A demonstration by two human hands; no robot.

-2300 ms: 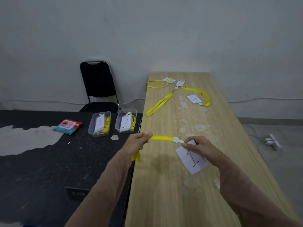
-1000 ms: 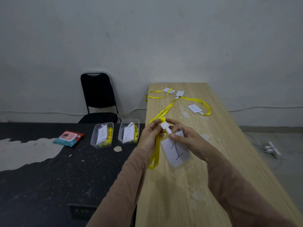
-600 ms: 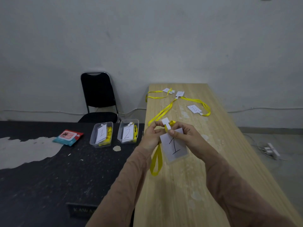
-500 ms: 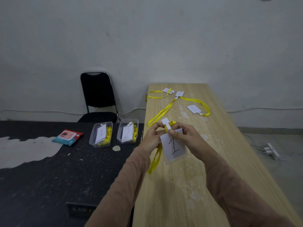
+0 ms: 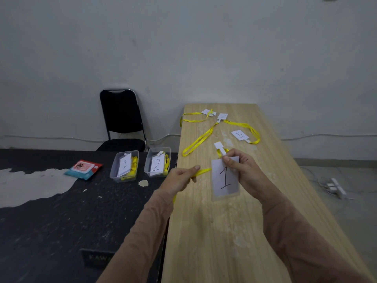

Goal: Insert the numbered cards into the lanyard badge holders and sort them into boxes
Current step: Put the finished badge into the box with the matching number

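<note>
The badge holder with card 1 is held over the wooden desk, near its left edge, pinched at the top by the right hand, while its yellow strap is pinched by the left hand. The strap is best gathered short before the box marked 1 is approached, so nothing trails over its rim.

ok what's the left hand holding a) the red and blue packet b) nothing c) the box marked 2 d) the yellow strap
d: the left hand pinches the yellow strap, which runs to the badge holder gripped by the right hand.
</note>
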